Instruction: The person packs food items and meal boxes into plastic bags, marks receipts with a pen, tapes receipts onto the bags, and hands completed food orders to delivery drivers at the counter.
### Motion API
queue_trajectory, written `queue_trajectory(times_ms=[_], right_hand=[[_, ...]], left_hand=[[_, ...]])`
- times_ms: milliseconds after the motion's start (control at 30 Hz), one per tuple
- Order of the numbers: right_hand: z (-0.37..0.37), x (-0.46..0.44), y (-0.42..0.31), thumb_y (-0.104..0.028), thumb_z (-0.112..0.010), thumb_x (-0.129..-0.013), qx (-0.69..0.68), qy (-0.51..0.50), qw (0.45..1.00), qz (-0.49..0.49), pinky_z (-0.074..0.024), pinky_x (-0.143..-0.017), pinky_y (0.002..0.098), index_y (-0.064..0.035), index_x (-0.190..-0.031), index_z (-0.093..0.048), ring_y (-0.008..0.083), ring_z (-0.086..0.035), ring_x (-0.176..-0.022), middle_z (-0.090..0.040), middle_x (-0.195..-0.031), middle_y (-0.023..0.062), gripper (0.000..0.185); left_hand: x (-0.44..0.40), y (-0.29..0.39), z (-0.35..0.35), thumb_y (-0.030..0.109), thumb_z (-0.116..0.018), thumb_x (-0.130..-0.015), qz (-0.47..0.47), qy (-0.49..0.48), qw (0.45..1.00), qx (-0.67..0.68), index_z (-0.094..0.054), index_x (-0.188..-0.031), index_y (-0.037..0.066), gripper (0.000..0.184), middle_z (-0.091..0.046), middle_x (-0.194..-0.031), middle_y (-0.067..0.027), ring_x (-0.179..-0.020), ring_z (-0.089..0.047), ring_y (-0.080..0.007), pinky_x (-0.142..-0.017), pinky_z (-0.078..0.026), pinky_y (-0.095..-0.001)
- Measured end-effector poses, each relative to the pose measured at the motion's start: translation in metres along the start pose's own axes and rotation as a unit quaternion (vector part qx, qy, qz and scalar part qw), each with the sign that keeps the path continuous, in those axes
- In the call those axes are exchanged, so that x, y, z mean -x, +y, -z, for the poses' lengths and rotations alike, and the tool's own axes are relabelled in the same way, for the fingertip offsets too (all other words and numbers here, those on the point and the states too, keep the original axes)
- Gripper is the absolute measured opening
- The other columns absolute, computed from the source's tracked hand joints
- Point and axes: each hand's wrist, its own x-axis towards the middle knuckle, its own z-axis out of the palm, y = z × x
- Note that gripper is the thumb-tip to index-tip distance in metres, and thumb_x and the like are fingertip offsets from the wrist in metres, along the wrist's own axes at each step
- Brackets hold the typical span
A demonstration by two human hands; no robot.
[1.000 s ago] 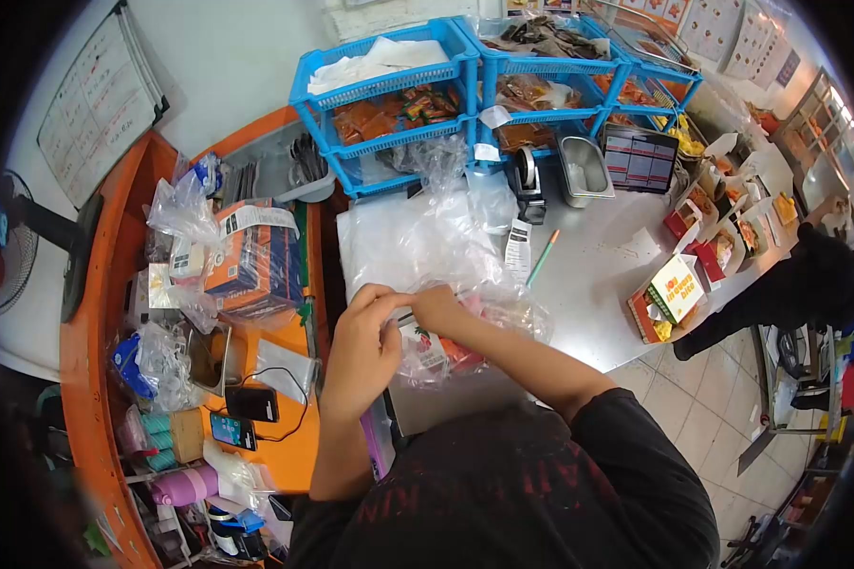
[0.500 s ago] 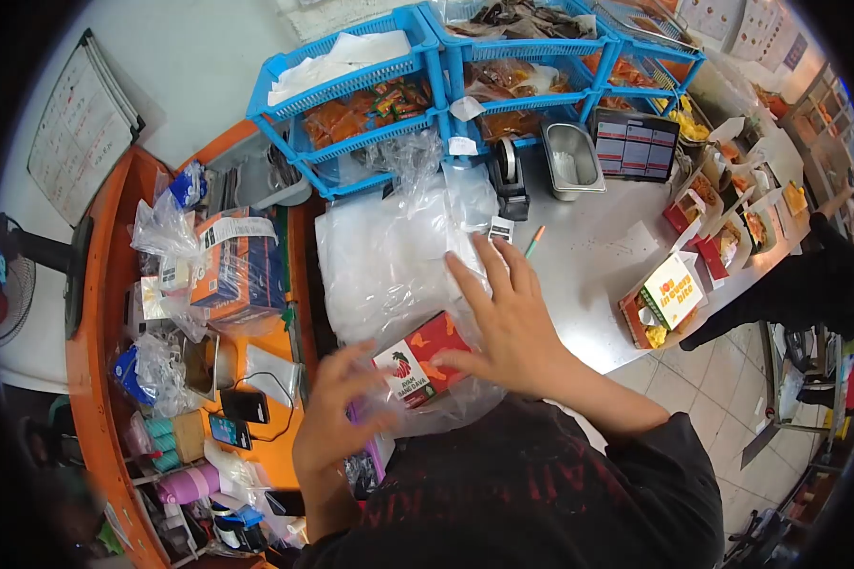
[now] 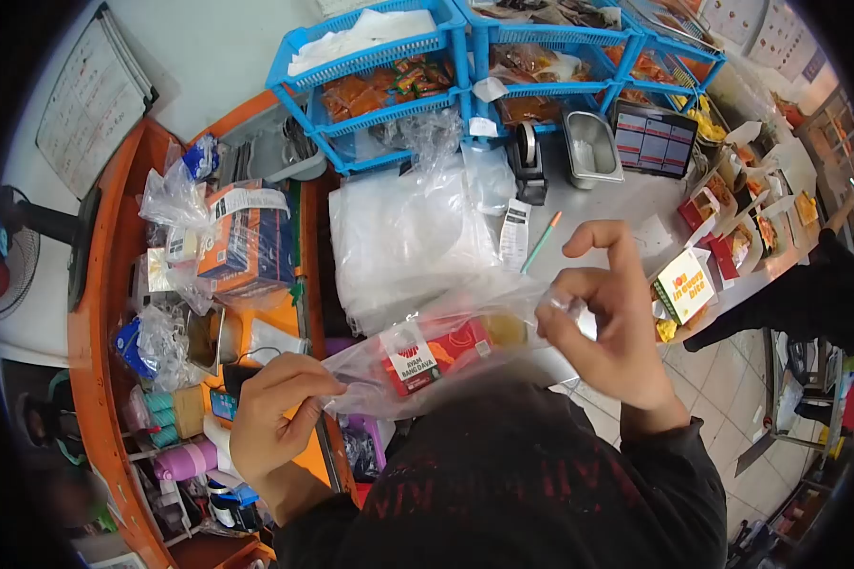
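Observation:
A clear plastic bag [image 3: 362, 403] is stretched between my two hands, close to my body. Inside it lies a red box [image 3: 460, 343] with a white printed label, and a yellowish round item [image 3: 506, 330] shows at its right end. My left hand [image 3: 280, 417] pinches the bag's left edge between thumb and fingers. At the bag's right edge, my right hand [image 3: 609, 332] grips the plastic with thumb and forefinger, its other fingers curled. Just beyond the bag lie a stack of clear plastic bags [image 3: 408, 237], a printed receipt [image 3: 514, 235] and a green pen [image 3: 539, 247].
Blue stacked baskets [image 3: 299, 71] with packets line the back. Before them stand a tape dispenser [image 3: 529, 171], a metal container [image 3: 593, 152] and a tablet [image 3: 653, 140]. Boxed food [image 3: 685, 284] is at right. A bagged orange-blue carton [image 3: 247, 242] sits on the orange shelf at left.
My hands have moved apart, left hand to the left and right hand to the right, each now holding an edge of the bag. The bag is pulled wide around the red box.

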Motion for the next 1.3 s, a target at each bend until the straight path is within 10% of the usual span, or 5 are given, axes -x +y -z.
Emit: queue_trajectory(times_ms=[300,400,667,967,1300], right_hand=[[-0.092,-0.006,-0.009,-0.009,-0.062,-0.08,-0.019,-0.212,0.969,0.123,-0.0464,-0.059,0.0446,-0.0018,-0.086,-0.059,0.0363,-0.061,-0.063,-0.058,-0.062,0.0187,0.01],[-0.1,-0.005,-0.016,-0.007,-0.059,-0.08,-0.044,-0.262,0.956,0.127,-0.0466,-0.059,0.0465,-0.0008,-0.08,-0.058,0.0372,-0.061,-0.062,-0.059,-0.062,0.0192,0.006],[-0.197,-0.037,0.015,-0.015,-0.06,-0.076,-0.003,-0.395,0.907,0.144,-0.0489,-0.062,0.0464,0.0025,-0.077,-0.065,0.0395,-0.062,-0.066,-0.062,-0.07,0.0236,0.018],[-0.223,-0.108,0.119,-0.019,-0.057,-0.079,-0.07,-0.323,0.942,-0.048,-0.0435,-0.061,0.0454,0.0046,-0.07,-0.059,0.0384,-0.056,-0.061,-0.057,-0.064,0.0228,0.026],[-0.18,-0.09,0.158,-0.036,-0.06,-0.087,0.007,-0.227,0.973,-0.045,-0.0481,-0.067,0.0387,0.0001,-0.09,-0.06,0.0291,-0.061,-0.071,-0.064,-0.076,0.0165,0.036]], left_hand=[[-0.023,-0.023,-0.031,0.005,-0.075,-0.061,-0.232,-0.008,0.972,-0.027,-0.063,-0.119,0.007,0.058,-0.048,-0.128,-0.0199,-0.111,-0.051,-0.0339,-0.084,-0.046,-0.0393],[-0.024,-0.091,-0.067,0.036,-0.079,-0.067,-0.088,-0.211,0.973,-0.017,0.009,-0.145,-0.005,0.124,0.009,-0.15,-0.0319,-0.141,0.006,-0.0459,-0.113,-0.003,-0.0514],[-0.083,-0.143,-0.205,0.037,-0.05,-0.089,-0.495,-0.198,0.751,-0.39,-0.018,-0.145,-0.002,0.076,-0.015,-0.151,-0.0267,-0.143,-0.011,-0.0372,-0.114,-0.008,-0.0557],[-0.039,-0.19,-0.197,0.04,-0.062,-0.087,0.123,-0.643,0.73,0.194,-0.037,-0.142,0.009,0.068,-0.04,-0.143,-0.0142,-0.134,-0.035,-0.0276,-0.112,-0.025,-0.0371],[-0.058,-0.177,-0.222,0.023,-0.067,-0.078,-0.388,-0.113,0.914,-0.023,-0.062,-0.097,0.017,0.021,-0.053,-0.117,-0.0051,-0.108,-0.049,-0.0263,-0.095,-0.038,-0.0428]])
